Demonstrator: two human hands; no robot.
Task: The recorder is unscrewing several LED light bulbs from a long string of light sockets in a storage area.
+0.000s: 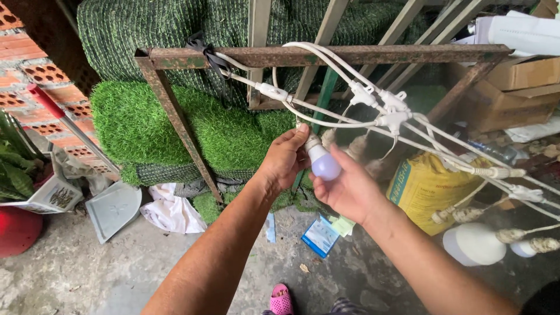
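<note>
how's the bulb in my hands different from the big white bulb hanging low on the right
The held bulb is smaller and glows bluish-violet; the big white bulb looks unlit. The held bulb sits between the left hand and right hand; the big one hangs untouched. Both are rounded bulbs on the white cable string.

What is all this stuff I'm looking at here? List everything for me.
Light bulb: one, lit bluish-white, between both hands at its socket.
Cable string: white wires with sockets, draped over the frame.
Metal frame: one, rusty, leaning in front of the turf.
Artificial turf rolls: green, stacked behind.
Other bulbs: two, white, hanging lower right.
Sack: one, yellow, right of centre.
Cardboard boxes: brown, upper right.
Dustpan: one, grey, on the floor.
Small packet: one, blue, on the floor.
Brick wall: red, left.
Sandal: one, pink, bottom edge.
Left hand: grips the socket end.
Right hand: cradles the bulb.
</note>
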